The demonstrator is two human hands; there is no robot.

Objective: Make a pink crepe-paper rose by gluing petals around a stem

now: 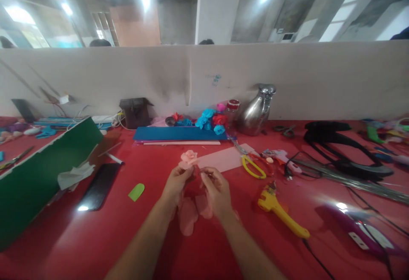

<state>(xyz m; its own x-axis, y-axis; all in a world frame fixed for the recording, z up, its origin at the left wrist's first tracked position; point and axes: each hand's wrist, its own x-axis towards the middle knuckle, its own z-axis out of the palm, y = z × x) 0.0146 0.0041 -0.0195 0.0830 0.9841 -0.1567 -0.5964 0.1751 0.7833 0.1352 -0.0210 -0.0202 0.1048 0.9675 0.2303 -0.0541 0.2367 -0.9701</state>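
A pale pink paper flower (189,157) stands above the fingers of my left hand (177,181), which is closed around its base. My right hand (217,189) is beside it at the right, thumb and fingers pinched together close to the flower's underside. Whatever those right fingers grip is too small and blurred to name. Below and between the hands, loose pink petal pieces (187,217) lie on the red table (143,237). Behind the right hand is a flat strip of pink paper (220,160).
Yellow-handled scissors (253,167), a yellow glue gun (283,214) and a purple corded device (367,233) are at the right. Leftward lie a green paper piece (136,192), a phone (99,186) and a green board (54,177). Blue paper (177,134) and a metal jug (258,109) stand behind.
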